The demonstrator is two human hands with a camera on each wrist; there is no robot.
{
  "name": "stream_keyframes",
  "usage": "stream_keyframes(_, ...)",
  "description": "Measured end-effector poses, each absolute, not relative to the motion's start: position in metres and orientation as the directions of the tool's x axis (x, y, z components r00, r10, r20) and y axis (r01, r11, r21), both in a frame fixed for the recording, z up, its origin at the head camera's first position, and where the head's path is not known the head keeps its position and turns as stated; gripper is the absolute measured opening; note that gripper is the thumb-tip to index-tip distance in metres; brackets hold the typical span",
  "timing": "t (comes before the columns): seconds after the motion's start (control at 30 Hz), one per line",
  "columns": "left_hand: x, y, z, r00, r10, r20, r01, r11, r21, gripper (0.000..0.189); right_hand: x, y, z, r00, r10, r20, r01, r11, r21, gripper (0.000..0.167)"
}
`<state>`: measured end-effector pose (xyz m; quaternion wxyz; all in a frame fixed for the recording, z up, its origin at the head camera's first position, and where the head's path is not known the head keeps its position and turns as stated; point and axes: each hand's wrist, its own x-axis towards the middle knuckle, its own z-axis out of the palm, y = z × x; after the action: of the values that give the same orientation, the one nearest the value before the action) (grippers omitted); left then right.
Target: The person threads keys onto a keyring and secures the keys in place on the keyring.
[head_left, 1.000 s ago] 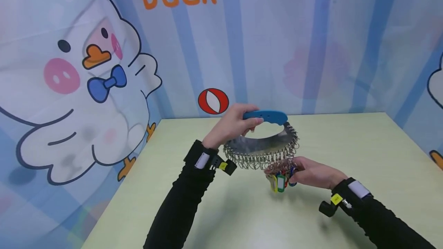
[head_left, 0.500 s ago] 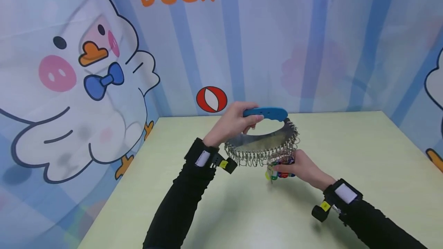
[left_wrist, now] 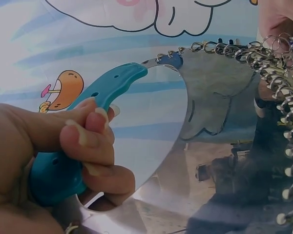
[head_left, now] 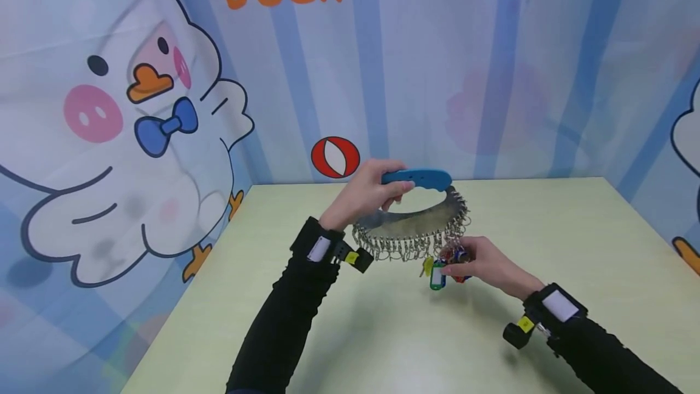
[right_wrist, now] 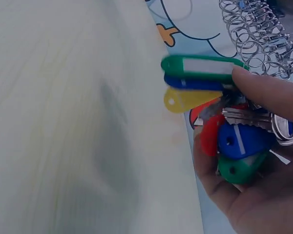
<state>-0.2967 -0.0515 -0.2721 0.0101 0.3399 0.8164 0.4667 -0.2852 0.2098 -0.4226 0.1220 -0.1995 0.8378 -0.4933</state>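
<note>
My left hand (head_left: pixel 363 193) grips the blue handle (head_left: pixel 418 177) of a key holder and keeps it above the table. Its crescent-shaped metal plate (head_left: pixel 415 221) carries a row of small clips and rings (head_left: pixel 404 248) along the curved edge. Under the plate's right end, my right hand (head_left: pixel 489 263) holds a bunch of keys (right_wrist: pixel 249 117) with coloured tags. A green tag (right_wrist: pixel 205 66) sits at the thumb tip, over a blue one, with a yellow tag (right_wrist: pixel 190 99) below. Red, blue and green tags lie against the curled fingers. Part of the bunch is hidden in the palm.
A pale yellow table (head_left: pixel 361 345) spreads beneath both hands. Behind it hangs a light blue curtain (head_left: pixel 426 65) printed with a duck (head_left: pixel 180 199). Each wrist wears a black band with a small camera.
My right hand rises a little toward the clips, then shifts slightly right. The tags turn in its fingers, and the green one now shows in front. The left hand stays nearly still.
</note>
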Motion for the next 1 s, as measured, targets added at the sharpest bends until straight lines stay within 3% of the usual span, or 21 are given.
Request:
stream_keyframes(0.2,-0.296,-0.052,-0.271,-0.757,0.574,0.313,0.557,0.316,0.768,0.010,-0.284,0.210,-0.422,-0.884,-0.467,-0.038,-0.189,0.430,-0.883,0.041)
stream_keyframes(0.37,-0.295,-0.053,-0.271,-0.757,0.575,0.310,0.560,0.325,0.762,0.010,-0.284,0.204,-0.421,-0.903,-0.429,-0.006,-0.201,0.435,-0.878,0.031)
stream_keyframes(0.57,-0.293,-0.054,-0.270,-0.757,0.571,0.319,0.566,0.326,0.757,0.010,-0.283,0.201,-0.421,-0.913,-0.405,0.034,-0.221,0.426,-0.877,0.032)
stream_keyframes(0.77,-0.293,-0.054,-0.272,-0.758,0.572,0.314,0.559,0.322,0.764,0.010,-0.280,0.210,-0.419,-0.883,-0.470,0.001,-0.194,0.363,-0.911,0.031)
stream_keyframes(1.0,-0.292,-0.055,-0.272,-0.762,0.569,0.310,0.556,0.329,0.764,0.012,-0.279,0.218,-0.419,-0.848,-0.530,-0.009,-0.212,0.355,-0.910,0.042)
